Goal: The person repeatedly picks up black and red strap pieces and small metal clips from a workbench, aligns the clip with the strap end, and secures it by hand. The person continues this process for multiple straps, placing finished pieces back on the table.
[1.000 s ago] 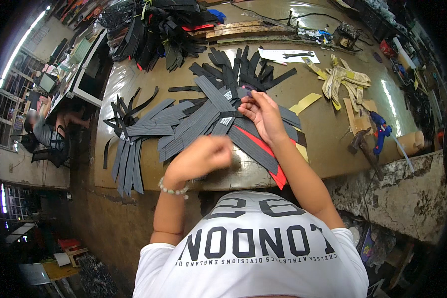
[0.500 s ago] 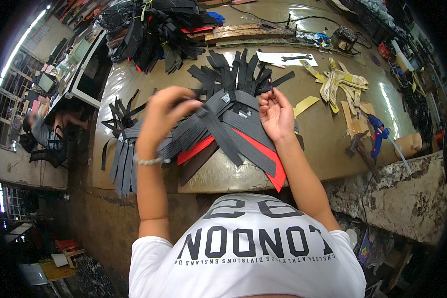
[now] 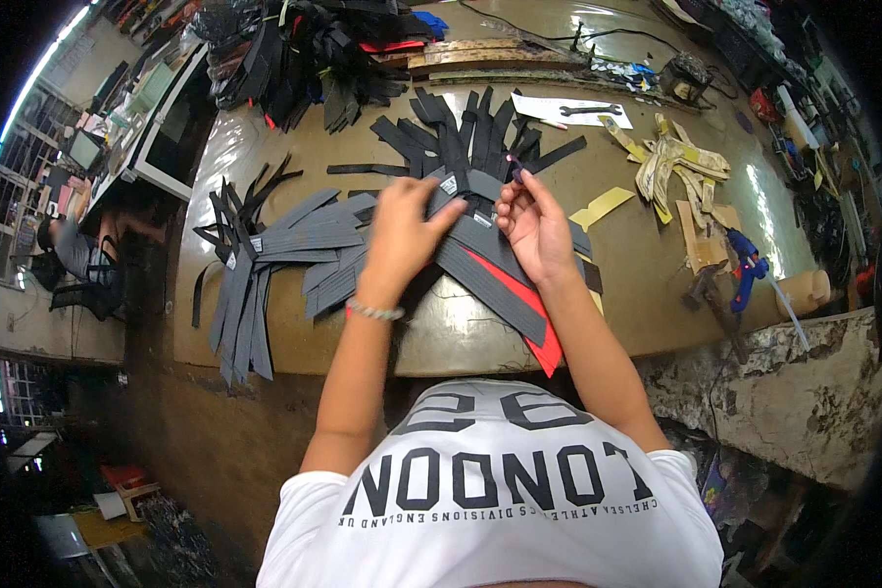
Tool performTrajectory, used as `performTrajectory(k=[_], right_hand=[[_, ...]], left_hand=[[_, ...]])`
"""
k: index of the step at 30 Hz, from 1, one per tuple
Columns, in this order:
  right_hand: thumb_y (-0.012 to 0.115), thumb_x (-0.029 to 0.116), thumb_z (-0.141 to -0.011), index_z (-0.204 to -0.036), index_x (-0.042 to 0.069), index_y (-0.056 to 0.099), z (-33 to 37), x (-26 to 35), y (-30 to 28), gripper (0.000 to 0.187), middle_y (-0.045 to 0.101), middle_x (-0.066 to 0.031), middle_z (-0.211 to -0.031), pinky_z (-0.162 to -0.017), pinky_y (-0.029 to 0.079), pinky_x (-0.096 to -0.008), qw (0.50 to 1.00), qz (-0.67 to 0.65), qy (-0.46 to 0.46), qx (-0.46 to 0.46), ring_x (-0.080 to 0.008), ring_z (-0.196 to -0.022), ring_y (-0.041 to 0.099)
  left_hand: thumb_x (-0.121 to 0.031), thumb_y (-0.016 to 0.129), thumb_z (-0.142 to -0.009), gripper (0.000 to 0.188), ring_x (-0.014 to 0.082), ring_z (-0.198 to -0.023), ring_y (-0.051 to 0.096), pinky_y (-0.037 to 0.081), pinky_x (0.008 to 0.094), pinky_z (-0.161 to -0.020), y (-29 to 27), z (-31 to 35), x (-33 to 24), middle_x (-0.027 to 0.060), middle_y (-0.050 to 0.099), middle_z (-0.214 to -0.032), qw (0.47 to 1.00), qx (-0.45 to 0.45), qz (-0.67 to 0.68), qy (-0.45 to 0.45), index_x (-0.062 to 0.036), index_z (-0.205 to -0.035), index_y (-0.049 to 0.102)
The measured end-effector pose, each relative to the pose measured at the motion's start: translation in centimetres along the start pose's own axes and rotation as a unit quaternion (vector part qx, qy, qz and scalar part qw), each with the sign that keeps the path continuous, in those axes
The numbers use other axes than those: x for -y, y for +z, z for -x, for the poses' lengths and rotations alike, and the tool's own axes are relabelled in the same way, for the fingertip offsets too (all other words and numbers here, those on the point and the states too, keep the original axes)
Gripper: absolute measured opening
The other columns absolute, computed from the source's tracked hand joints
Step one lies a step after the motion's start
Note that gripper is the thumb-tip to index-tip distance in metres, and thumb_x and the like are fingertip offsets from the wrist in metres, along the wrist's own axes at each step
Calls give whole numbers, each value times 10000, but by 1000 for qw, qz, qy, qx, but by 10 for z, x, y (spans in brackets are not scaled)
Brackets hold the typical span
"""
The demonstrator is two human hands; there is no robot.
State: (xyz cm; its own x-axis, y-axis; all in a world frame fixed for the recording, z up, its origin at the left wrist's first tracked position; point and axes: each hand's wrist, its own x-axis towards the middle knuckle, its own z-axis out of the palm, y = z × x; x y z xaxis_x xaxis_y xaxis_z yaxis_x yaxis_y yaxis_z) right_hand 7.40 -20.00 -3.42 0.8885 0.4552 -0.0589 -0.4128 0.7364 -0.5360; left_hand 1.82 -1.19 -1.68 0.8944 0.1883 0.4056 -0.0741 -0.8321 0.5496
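My left hand (image 3: 402, 240) is over the near-left part of a fanned pile of dark grey straps (image 3: 495, 284) with black ends. Its thumb is spread from the fingers, and the fingertips are slightly blurred against the pile. My right hand (image 3: 539, 225) is closed at the pile's right side, pinching a small dark pen-like thing (image 3: 515, 171) with a pinkish tip. Red material (image 3: 549, 355) shows beneath the straps. Another spread of grey straps (image 3: 309, 235) lies to the left, some with small white labels.
At the back left is a heap of black straps (image 3: 304, 69). A wrench (image 3: 588, 110) lies on white paper. Cream and yellow strips (image 3: 671, 162), a blue glue gun (image 3: 747, 269) and a hammer (image 3: 706, 294) are at right. A person (image 3: 73, 245) sits far left.
My left hand has moved right and onto the pile; the blurred grey strap it held is no longer in it. My right hand stays nearly in place with the pen-like thing.
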Motion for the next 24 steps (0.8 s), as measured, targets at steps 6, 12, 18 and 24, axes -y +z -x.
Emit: performTrajectory(k=[6,12,18,24], right_hand=[[542,216,-985,-979,32,543,15,8,15,184,606,-75,-884,-673,543,-301,976,141,-162,45,-145,-783,602],[526,188,-991,-999,5,553,16,-5,25,185,618,-100,-917,-709,563,-296,965,198,-163,62,-151,-818,621],[519,185,-995,-989,3,557,20,1,22,186,623,-93,-909,-697,563,-296,946,235,-217,47,-142,-801,625],[533,236,-995,-952,-4,517,8,-23,20,244,631,-92,-816,-606,549,-268,911,391,-124,-45,-127,-677,634]], left_hand=[[-208,734,-797,270,309,-922,574,458,389,-836,-9,-10,-20,142,623,-920,999,25,-27,20,13,-934,660],[-221,743,-792,341,318,-922,587,471,389,-823,-10,-10,-18,159,634,-928,999,41,-17,15,28,-1009,657],[-188,744,-771,358,328,-961,553,455,396,-865,-30,-1,-30,148,608,-980,998,38,32,39,5,-1059,659],[-145,773,-722,346,288,-899,579,474,368,-819,-32,36,-34,134,609,-957,1000,29,-11,-3,0,-1014,656]])
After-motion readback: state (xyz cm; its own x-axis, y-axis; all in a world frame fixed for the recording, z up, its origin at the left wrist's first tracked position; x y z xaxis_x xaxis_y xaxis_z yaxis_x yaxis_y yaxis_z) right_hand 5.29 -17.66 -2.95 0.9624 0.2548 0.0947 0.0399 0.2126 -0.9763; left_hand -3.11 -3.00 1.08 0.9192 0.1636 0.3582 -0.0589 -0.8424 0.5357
